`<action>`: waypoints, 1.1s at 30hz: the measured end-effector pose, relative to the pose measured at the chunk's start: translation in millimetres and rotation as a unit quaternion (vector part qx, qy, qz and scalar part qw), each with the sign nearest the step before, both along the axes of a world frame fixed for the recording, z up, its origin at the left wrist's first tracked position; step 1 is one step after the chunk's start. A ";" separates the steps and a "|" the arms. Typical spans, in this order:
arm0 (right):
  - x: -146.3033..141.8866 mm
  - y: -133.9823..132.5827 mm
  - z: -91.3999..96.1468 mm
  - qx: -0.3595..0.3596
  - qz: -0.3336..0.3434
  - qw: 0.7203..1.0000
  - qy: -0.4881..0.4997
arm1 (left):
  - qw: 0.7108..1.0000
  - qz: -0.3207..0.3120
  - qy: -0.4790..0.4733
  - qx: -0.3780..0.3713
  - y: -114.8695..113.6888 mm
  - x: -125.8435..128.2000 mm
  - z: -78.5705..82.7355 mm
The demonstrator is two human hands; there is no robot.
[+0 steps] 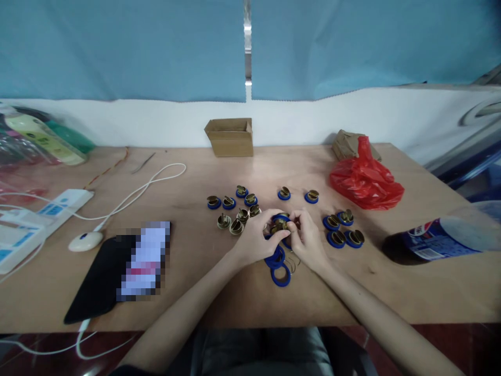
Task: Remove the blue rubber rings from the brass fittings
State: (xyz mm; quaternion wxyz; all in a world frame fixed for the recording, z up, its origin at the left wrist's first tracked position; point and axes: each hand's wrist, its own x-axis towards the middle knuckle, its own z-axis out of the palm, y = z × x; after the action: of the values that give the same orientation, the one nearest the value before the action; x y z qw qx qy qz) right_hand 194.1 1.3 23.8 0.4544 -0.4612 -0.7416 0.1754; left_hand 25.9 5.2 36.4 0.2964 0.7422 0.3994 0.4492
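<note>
Between my two hands is a brass-coloured round fitting with a blue ring [280,223]. My left hand [256,237] pinches it from the left, thumb across its front. From the other side, the fingers of my right hand [307,237] close on the same piece. Below the hands lie loose blue rings [281,274] and several thin curved wires [293,263], partly covered. Just left of my left hand stand several brass fittings without blue rings [236,226]. More fittings with blue rings [213,202] sit behind them, and another group [336,238] rests to the right.
A cardboard box [230,138] stands against the wall. On the right are a red plastic bag [366,180] and a cola bottle [430,240] lying on its side. Leftward lie a phone [144,261], a black pad [99,277], a white mouse [85,241] and a power strip [58,209].
</note>
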 end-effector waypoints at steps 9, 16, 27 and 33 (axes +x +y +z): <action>-3.6 -1.8 -2.4 0.003 0.014 1.000 0.000 | 1.000 0.017 -0.003 -0.019 0.2 1.2 -1.9; -3.5 -2.7 4.0 -0.035 0.012 0.999 0.039 | 1.000 -0.006 -0.017 -0.021 2.4 -1.1 -3.4; -2.3 -4.3 10.8 -0.060 0.010 0.993 0.101 | 1.000 -0.002 -0.016 0.004 1.2 -0.7 -0.6; -2.5 -4.2 11.1 -0.039 0.004 0.996 0.082 | 1.000 0.003 -0.008 0.007 3.1 -2.2 -2.4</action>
State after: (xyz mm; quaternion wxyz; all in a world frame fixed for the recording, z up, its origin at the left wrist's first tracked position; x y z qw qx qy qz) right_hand 191.6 -2.9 34.9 0.4944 -0.4600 -0.6962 0.2435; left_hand 23.7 8.3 34.0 0.2925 0.7396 0.3962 0.4587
